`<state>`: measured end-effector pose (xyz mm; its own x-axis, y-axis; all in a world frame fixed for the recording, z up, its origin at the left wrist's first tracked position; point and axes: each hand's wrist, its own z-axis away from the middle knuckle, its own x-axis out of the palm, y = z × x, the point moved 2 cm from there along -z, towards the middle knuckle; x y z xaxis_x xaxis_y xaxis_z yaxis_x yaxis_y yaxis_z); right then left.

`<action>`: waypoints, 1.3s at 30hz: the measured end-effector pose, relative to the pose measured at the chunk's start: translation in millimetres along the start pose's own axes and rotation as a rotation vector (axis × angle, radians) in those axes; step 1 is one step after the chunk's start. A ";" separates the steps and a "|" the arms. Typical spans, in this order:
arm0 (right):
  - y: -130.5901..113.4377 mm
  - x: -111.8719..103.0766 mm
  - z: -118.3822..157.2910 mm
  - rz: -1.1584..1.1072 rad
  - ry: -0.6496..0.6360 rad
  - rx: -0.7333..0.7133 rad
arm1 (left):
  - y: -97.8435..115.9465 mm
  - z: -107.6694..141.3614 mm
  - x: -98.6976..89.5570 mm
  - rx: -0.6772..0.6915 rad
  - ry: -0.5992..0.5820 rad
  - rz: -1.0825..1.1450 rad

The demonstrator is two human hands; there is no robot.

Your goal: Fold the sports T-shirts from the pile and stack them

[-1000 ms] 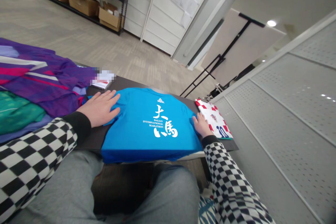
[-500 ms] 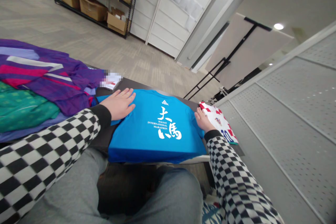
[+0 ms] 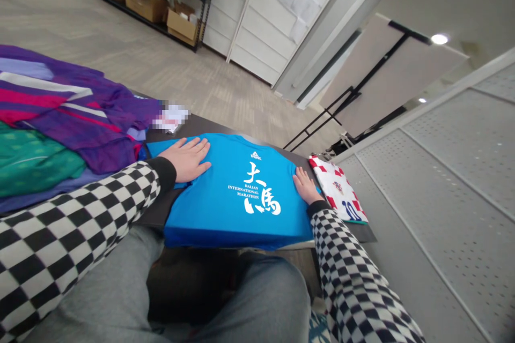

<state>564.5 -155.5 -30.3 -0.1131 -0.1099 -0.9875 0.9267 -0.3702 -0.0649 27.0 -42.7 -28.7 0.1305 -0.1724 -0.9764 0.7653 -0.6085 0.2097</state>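
A blue T-shirt [image 3: 209,198] with white print lies spread, front up, on a dark table [image 3: 155,214]. Its lower end hangs over the near edge. My left hand [image 3: 187,159] rests flat on the shirt near its left shoulder, fingers stretched out. On the opposite side, my right hand [image 3: 306,185] lies on the shirt near the right sleeve, fingers extended and palm down. Neither hand grips the cloth. Just right of my right hand is a folded red-and-white checked jersey [image 3: 338,187] with a dark number on it.
Purple jerseys [image 3: 100,102] and a green garment [image 3: 36,161] are heaped at the left. A small, partly blurred white item [image 3: 175,117] lies behind the shirt. A grey perforated panel [image 3: 434,198] borders the right side. Boxes [image 3: 145,2] fill a shelf beyond.
My right hand has shifted slightly left and inward onto the shirt. My left hand stays almost in place. The camera view has turned a little.
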 end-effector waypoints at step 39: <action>18.7 -0.1 -9.9 -0.019 0.017 0.010 | -48.6 22.7 -6.9 -0.124 -0.021 -0.051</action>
<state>585.4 -153.3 -32.8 -0.1240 -0.0870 -0.9885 0.9208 -0.3814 -0.0819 -25.3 -29.5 -31.0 0.0770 -0.1611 -0.9839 0.8431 -0.5163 0.1505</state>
